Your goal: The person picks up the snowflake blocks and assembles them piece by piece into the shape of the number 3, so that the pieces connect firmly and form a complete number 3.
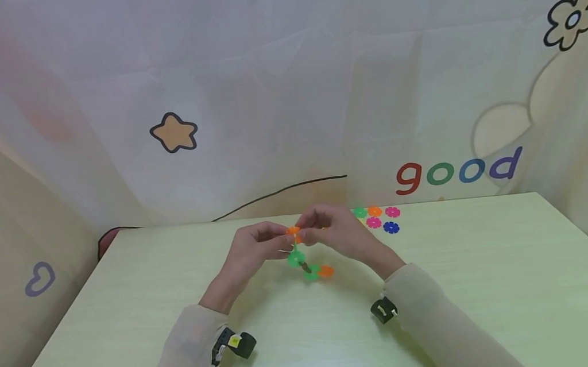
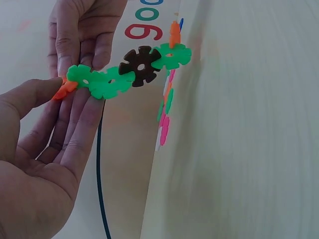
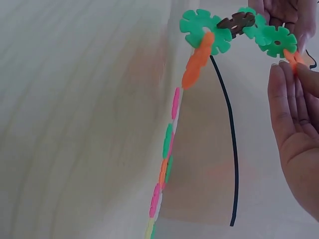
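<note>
Chain of interlocking plastic snowflake discs (image 1: 304, 259): green, dark brown and orange toothed pieces slotted edge to edge. Held in the air above the pale green worktop (image 1: 488, 283), between both hands, near the middle of the worktop.

Position relative to hands: upper end of the chain, an orange disc (image 2: 65, 89), sits between the fingertips of the left hand (image 1: 251, 253) and the right hand (image 1: 336, 232). The rest hangs free below and toward the person.

Axis: long axis runs from the fingertips downward and slightly to the person's right in the head view. Far end carries a green disc (image 3: 204, 31) with an orange disc (image 3: 198, 62) slotted crosswise.

Left hand: fingers nearly straight behind the chain, thumb bearing on the orange end piece, pinching it.

Right hand: fingers bent over the same end from the opposite side, fingertips on the top discs, holding them.

Surroundings: loose plastic snowflake discs (image 1: 377, 218) in green, orange, pink and blue lie flat near the worktop's far edge, well apart from the hands. Printed fabric backdrop (image 1: 287, 92) behind, with a star, flower and the word "good".
</note>
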Available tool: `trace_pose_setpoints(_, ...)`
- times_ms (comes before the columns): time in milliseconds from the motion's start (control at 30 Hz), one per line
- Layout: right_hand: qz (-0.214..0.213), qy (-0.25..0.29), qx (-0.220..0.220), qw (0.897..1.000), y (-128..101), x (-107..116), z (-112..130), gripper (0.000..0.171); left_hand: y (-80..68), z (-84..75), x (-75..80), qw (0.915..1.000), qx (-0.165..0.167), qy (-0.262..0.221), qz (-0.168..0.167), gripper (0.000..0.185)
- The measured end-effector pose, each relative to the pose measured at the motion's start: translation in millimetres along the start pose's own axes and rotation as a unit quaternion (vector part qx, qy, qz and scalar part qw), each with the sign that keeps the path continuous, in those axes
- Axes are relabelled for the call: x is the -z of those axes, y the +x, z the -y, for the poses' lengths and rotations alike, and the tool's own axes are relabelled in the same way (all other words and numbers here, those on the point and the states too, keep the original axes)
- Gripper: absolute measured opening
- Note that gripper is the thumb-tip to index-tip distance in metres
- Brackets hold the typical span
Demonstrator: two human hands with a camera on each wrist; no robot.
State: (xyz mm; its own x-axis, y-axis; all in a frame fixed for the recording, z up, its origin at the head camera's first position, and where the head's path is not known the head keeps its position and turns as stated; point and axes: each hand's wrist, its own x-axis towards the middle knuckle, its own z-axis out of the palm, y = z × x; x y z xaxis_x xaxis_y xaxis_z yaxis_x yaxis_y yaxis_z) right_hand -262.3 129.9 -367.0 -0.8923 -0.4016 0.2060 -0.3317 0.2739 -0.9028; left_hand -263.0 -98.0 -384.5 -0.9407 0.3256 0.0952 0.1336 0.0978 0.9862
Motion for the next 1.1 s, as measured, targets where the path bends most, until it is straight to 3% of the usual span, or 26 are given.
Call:
trace_pose_setpoints(233,0.014,-0.009,-0.013,1.000,2.2,5.9,-3.4,0.017,-1.0,1.6,0.6,0.9998,0.009,0.002,-0.016,0.016)
trace_pose_setpoints(433,-0.022,0.004,-0.045,0.999,13.7,21.6,-15.6,0.023,0.7,2.5,0.4,0.9995,0.016,-0.001,-0.027,0.013)
trace_pose_setpoints(567,-0.022,-0.024,-0.072,0.997,26.3,27.3,-23.7,0.021,1.6,2.1,0.9,0.9994,0.017,-0.004,-0.029,0.013)
trace_pose_setpoints(800,0.046,-0.128,-0.051,0.989,49.1,27.0,-36.5,0.022,1.1,1.6,1.6,0.9994,0.018,-0.006,-0.031,0.012)
trace_pose_setpoints(933,0.087,-0.142,-0.051,0.985,56.0,24.3,-42.9,0.021,1.3,2.6,2.4,0.9995,0.014,-0.010,-0.027,0.013)
trace_pose_setpoints(1100,0.102,-0.151,-0.063,0.981,60.7,20.1,-49.1,0.021,1.4,3.5,3.3,0.9996,0.012,-0.011,-0.022,0.014)
